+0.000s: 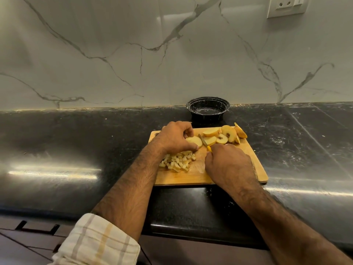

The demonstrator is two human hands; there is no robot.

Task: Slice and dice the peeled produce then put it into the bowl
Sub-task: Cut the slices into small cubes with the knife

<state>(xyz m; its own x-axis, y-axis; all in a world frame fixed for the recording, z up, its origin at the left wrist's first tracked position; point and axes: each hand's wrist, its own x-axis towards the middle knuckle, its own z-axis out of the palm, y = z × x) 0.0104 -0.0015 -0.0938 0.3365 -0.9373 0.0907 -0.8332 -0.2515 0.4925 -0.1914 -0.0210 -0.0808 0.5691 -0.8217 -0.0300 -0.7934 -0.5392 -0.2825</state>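
Observation:
A wooden cutting board (191,177) lies on the black counter. My left hand (174,137) holds a pale apple slice (194,140) flat on the board. In my right hand (227,163) is a small knife with a yellow handle (209,148), its blade (202,140) resting against that slice. Several more peeled slices (226,134) are piled at the board's far right. A heap of small diced pieces (177,162) sits under my left wrist. The black bowl (208,105) stands just behind the board against the wall, with no produce in it.
The black stone counter (76,150) stretches to both sides. A marble backsplash (133,54) rises behind it, with a wall socket (287,6) at the top right. Cabinet fronts (28,232) show below the counter's front edge.

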